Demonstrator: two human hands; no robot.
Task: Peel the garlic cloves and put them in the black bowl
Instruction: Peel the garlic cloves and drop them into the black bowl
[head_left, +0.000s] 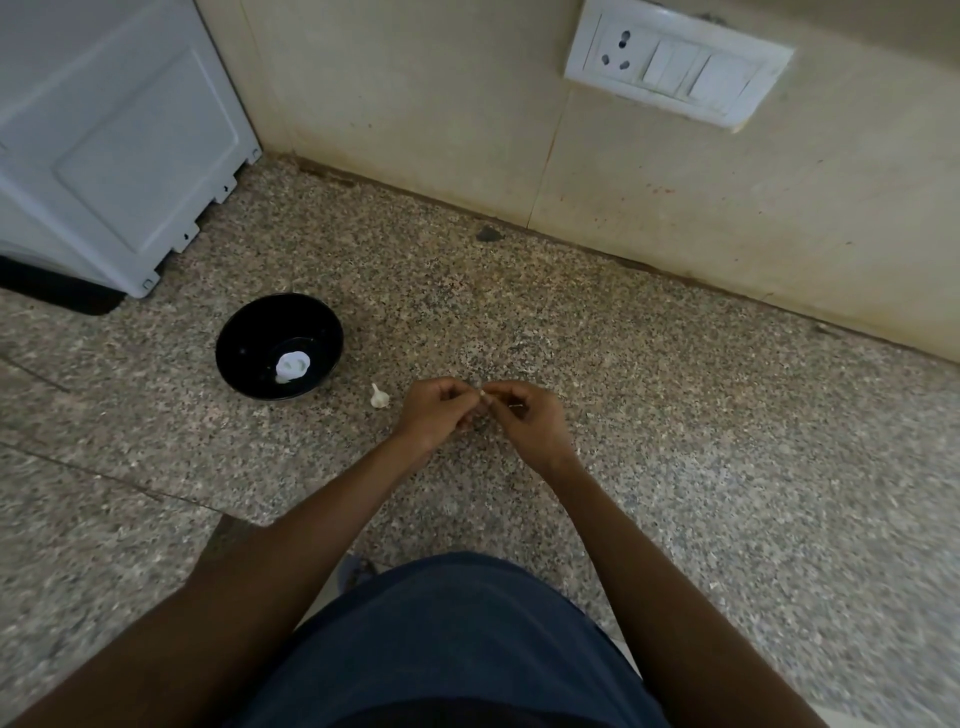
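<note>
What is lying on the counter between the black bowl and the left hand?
In the head view, one small garlic piece lies on the speckled counter between the black bowl and the left hand, touching neither.

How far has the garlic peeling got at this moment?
Done: the black bowl holds pale pieces that look like peeled garlic; I cannot count them. In hand: the left hand and right hand meet, fingertips pinching a small pale bit, probably a clove being peeled. Left: a piece of garlic lies unpeeled on the counter beside the bowl.
</note>
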